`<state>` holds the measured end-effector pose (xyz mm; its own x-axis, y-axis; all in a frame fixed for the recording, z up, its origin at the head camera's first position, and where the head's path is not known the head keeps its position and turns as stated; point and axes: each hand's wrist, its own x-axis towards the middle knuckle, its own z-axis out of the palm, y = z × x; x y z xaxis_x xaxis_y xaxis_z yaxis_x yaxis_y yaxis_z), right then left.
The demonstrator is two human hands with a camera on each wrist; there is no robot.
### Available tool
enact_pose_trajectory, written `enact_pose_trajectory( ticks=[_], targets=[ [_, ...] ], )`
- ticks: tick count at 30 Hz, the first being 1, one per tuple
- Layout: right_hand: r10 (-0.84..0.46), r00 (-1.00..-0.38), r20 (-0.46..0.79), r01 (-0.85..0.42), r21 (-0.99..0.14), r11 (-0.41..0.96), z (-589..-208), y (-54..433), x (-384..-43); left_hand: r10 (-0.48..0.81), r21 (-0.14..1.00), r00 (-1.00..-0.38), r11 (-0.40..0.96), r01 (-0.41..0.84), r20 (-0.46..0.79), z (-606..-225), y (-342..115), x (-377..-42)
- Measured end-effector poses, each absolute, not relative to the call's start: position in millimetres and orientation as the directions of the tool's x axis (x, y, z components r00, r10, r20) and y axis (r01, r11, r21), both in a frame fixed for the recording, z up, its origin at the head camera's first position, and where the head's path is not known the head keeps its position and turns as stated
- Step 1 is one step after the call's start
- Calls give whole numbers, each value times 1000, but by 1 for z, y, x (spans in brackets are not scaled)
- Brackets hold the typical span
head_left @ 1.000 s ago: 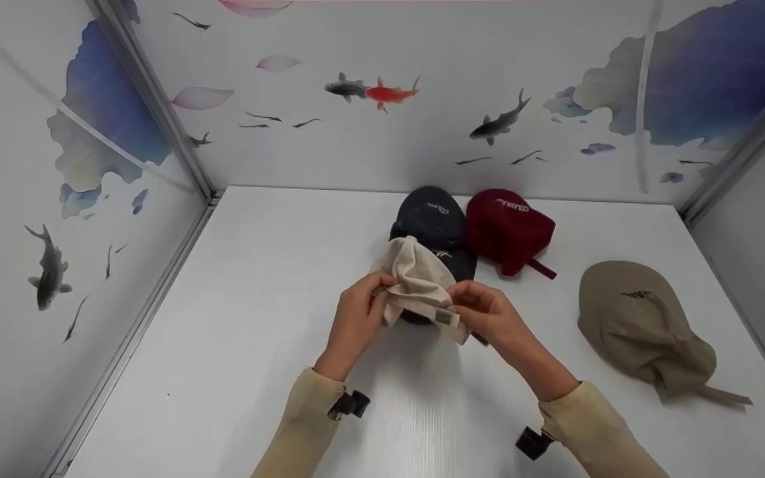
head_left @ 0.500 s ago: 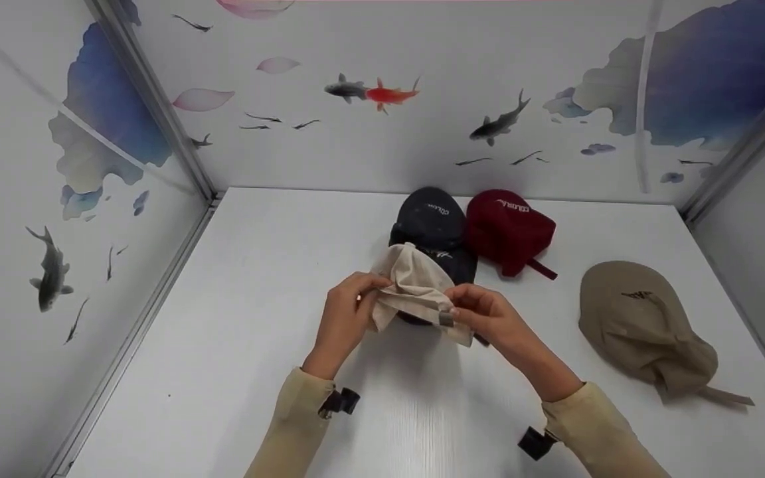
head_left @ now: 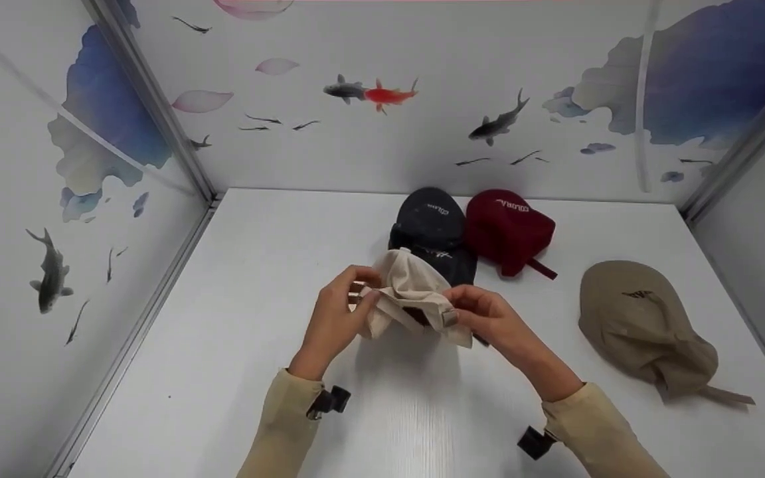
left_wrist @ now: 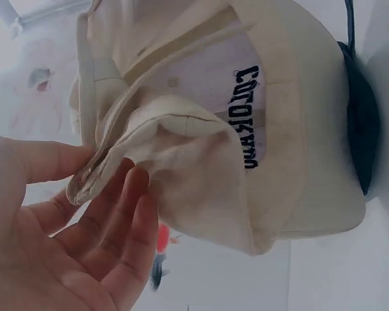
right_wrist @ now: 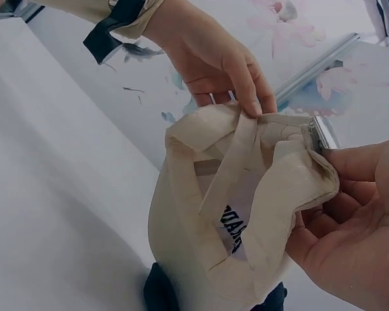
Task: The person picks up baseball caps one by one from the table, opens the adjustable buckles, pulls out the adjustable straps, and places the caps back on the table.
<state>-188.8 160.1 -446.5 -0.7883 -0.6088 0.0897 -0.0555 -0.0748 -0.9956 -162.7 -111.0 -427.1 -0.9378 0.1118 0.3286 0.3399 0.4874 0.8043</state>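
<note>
A cream baseball cap (head_left: 416, 273) is held up between both hands, its back opening toward me. My left hand (head_left: 337, 311) pinches the fabric band at the left of that opening between thumb and fingers. With thumb and fingertips, my right hand (head_left: 492, 317) grips the other side, right at the metal buckle (right_wrist: 324, 133). A loose fabric strap (right_wrist: 232, 165) runs from the left fingertips across the opening in the right wrist view. Dark embroidered letters (left_wrist: 244, 116) show inside the crown. The cap's brim (left_wrist: 324, 129) points away from me, over dark caps.
Behind the cream cap lie a dark navy cap (head_left: 430, 216) and a black cap (head_left: 459, 267), partly covered. A dark red cap (head_left: 510, 229) touches them on the right. A khaki cap (head_left: 638, 318) lies farther right on the white table (head_left: 250, 265). Printed walls enclose the table.
My left hand has moved left and slightly up, drawing the strap and band out so the back opening widens. The cream cap has tipped down a little; my right hand stays nearly in place.
</note>
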Motion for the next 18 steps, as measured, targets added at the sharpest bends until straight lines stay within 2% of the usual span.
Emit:
enact_pose_trajectory(
  ticks=[7, 13, 18],
  targets=[
    [-607, -786, 117, -77, -993, -91, -448, 159, -189, 117, 742, -918, 554, 378, 379, -409, -109, -164],
    [-615, -777, 131, -105, -991, -78, -450, 158, -188, 170, 683, -948, 660, 311, 268, -397, -106, -165],
    [-614, -781, 111, -95, -994, -59, -449, 159, -188, 213, 668, -955, 682, 298, 208, -393, -109, -164]
  ],
)
